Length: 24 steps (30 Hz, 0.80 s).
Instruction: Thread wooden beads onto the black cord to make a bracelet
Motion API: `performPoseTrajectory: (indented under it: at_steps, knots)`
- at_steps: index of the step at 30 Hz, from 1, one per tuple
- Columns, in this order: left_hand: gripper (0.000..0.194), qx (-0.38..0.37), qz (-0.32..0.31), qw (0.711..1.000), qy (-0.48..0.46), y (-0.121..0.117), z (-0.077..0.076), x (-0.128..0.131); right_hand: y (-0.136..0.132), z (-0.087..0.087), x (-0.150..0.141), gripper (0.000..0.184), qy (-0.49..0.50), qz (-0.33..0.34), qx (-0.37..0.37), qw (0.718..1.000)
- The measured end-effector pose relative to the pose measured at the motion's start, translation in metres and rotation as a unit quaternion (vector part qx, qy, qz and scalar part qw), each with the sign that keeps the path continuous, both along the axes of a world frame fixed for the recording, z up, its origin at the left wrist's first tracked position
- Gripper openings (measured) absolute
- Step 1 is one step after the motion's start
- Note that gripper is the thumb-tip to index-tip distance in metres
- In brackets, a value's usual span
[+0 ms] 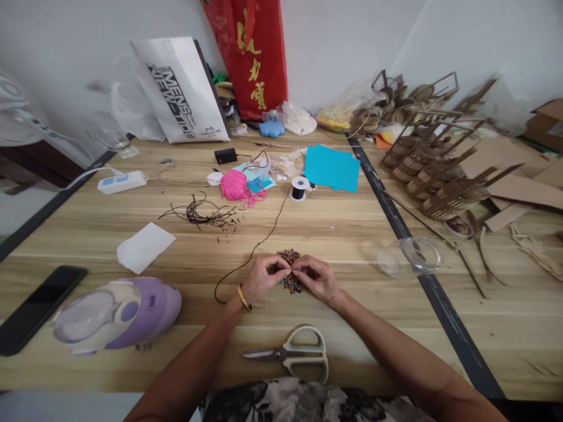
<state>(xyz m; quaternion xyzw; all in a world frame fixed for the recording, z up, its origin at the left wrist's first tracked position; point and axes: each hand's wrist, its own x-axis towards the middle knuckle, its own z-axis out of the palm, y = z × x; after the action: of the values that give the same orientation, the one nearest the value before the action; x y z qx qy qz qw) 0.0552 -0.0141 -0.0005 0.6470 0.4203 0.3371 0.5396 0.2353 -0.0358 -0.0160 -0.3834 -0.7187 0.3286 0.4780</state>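
My left hand (pixel 263 278), with a gold bracelet (pixel 244 299) at its wrist, is closed in a pinch. A thin black cord (pixel 257 243) runs from the black spool (pixel 298 189), loops round on the table and goes under this hand toward its fingers. My right hand (pixel 319 280) also pinches, its fingertips meeting those of the left; whatever lies between them is too small to name. Directly beneath both hands is a pile of small multicoloured beads (pixel 292 285), partly covered by the fingers.
Scissors (pixel 303 353) lie close to my body. Left are a purple-white device (pixel 132 313), a phone (pixel 39 305), white paper (pixel 146 247) and cut black cords (pixel 200 212). Pink yarn (pixel 234 185) and blue sheets (pixel 332 168) lie farther back. A clear container (pixel 409 257) and small baskets (pixel 433 170) stand right.
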Motion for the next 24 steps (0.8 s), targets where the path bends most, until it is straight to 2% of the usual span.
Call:
performPoseTrajectory:
  at_steps: [10, 17, 24]
  knots:
    - [0.016, 0.049, -0.029, 0.998, 0.041, 0.0046, 0.0014, -0.0069, 0.0022, 0.0006, 0.0003, 0.009, 0.019, 0.000, 0.016, 1.000]
    - [0.015, -0.006, -0.017, 1.000, 0.007, 0.0045, -0.0035, -0.0058, 0.0023, -0.0022, 0.0002, 0.009, 0.023, 0.002, 0.012, 1.000]
    - [0.021, -0.037, -0.010, 0.999, -0.022, 0.0028, -0.0012, -0.0034, 0.0000, -0.0053, 0.0004, 0.013, 0.014, -0.001, -0.009, 1.000]
